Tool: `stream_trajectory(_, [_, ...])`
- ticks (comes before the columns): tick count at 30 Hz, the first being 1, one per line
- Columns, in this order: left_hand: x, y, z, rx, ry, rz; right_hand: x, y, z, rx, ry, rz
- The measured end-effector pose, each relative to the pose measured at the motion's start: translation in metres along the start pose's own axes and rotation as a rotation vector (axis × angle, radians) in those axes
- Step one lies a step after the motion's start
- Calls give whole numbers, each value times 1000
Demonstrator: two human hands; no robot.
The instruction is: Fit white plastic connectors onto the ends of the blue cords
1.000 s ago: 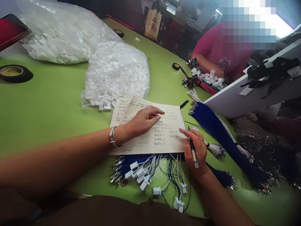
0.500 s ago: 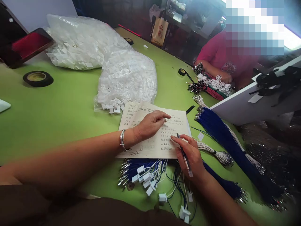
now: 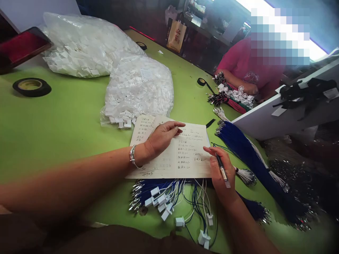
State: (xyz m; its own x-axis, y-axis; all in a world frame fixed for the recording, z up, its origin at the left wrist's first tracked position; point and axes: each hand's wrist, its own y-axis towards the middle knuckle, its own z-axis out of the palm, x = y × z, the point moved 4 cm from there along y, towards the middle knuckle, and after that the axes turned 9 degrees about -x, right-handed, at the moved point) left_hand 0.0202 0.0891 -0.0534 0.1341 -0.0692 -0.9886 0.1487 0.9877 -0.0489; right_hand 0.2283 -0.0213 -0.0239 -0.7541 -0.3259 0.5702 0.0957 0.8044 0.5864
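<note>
An open notebook (image 3: 190, 171) with handwritten lines on both pages lies in front of me. Across its middle rests my left hand (image 3: 161, 139), fingers stretched out to the right and holding nothing. At the notebook's right edge, my right hand (image 3: 224, 169) grips a pen (image 3: 220, 164) between thumb and fingers. The pen slants, its dark end pointing up and away from me. Under the notebook's near edge lie blue and white wires with white plastic connectors (image 3: 161, 201) and metal-tipped ends.
Two clear bags of white connectors (image 3: 140, 88) stand behind the notebook. Black tape rolls (image 3: 31, 87) lie on the green table (image 3: 74, 106). Long blue wire bundles (image 3: 238, 144) run along the right, beside a low partition (image 3: 254, 120). A person in pink (image 3: 233, 60) sits across, near more wire bundles.
My right hand has moved right with the pen, from over the right page to its edge, uncovering more writing. My left hand stays on the notebook. The view has shifted slightly.
</note>
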Motion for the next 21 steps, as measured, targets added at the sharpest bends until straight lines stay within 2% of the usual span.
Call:
stream_trajectory(3, [5, 2, -2, -39, -107, -8, -1, 2, 2, 16, -22, -42])
stream_trajectory(7, [8, 3, 0, -30, -144, 9, 2, 0, 11, 53, -37, -125])
stream_trajectory(13, [6, 4, 0, -19, -126, -9, 2, -5, 29, 212, -47, -242])
stream_trajectory(15, [6, 4, 0, -17, -124, -10, 2, -4, 27, 187, -44, -209])
stream_trajectory(19, [6, 3, 0, -21, -139, -4, -1, 0, 15, 41, -46, -100])
stream_trajectory(21, [6, 3, 0, -23, -156, -12, -3, 1, 14, 41, -53, -110])
